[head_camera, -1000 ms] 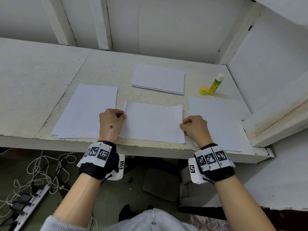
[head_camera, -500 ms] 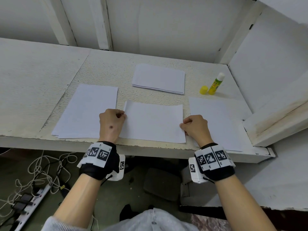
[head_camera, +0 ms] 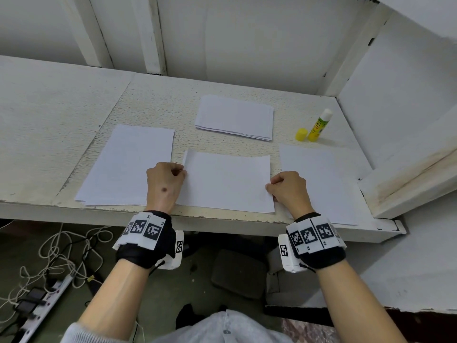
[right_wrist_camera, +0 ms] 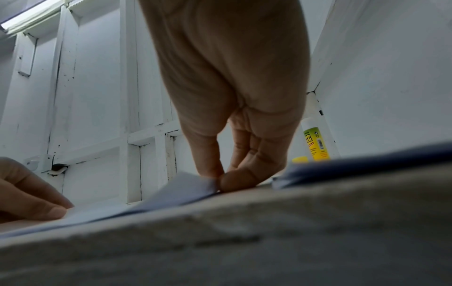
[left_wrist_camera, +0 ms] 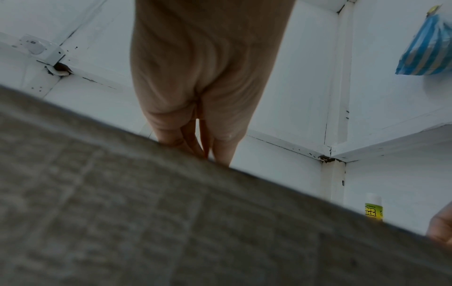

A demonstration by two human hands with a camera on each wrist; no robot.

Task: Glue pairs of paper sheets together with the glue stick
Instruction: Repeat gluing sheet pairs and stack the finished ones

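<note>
A white sheet (head_camera: pixel 226 181) lies in the middle of the white table (head_camera: pixel 153 105) near its front edge. My left hand (head_camera: pixel 165 183) pinches its left edge and my right hand (head_camera: pixel 289 188) pinches its right edge; the right wrist view shows thumb and finger of the right hand (right_wrist_camera: pixel 220 179) closed on the lifted paper edge (right_wrist_camera: pixel 181 189). The glue stick (head_camera: pixel 319 125) stands uncapped at the back right, its yellow cap (head_camera: pixel 301 134) beside it. The glue stick (right_wrist_camera: pixel 314 141) also shows behind my right hand.
A stack of white sheets (head_camera: pixel 235 117) lies at the back centre, another pile (head_camera: pixel 128 164) at the left, and more sheets (head_camera: pixel 319 184) at the right. White walls close in the table at the back and right. Cables and a power strip (head_camera: pixel 37 310) lie on the floor.
</note>
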